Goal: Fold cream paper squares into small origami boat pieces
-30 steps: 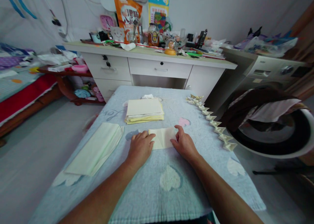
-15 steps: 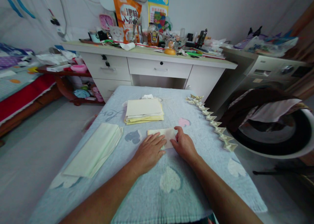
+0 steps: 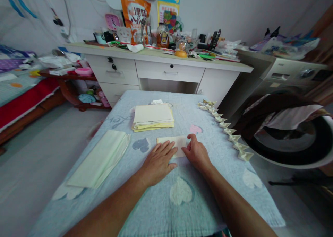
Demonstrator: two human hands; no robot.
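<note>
A small cream sheet of folded paper [image 3: 180,144] lies on the cloth-covered table in front of me. My left hand [image 3: 158,163] rests flat on its left part, fingers stretched out, hiding that side. At the paper's right edge is my right hand [image 3: 197,154], its thumb touching the edge and its index finger held apart from the thumb; the other fingers are curled. Just beyond sits a stack of cream and yellow paper [image 3: 154,115]. Larger pale green folded sheets [image 3: 97,160] lie to the left. A row of folded paper pieces [image 3: 229,131] runs along the right side.
The table wears a blue cloth [image 3: 145,212] with heart patterns. Behind it stands a white desk [image 3: 169,70] crowded with jars, a pink clock [image 3: 112,22] and an orange bag [image 3: 135,17]. A front-loading washing machine [image 3: 286,72] with clothes in its open door is at right.
My right hand has shifted very slightly right along the paper's edge. My left thumb sits a little lower. The view has moved a touch; the other papers lie as before.
</note>
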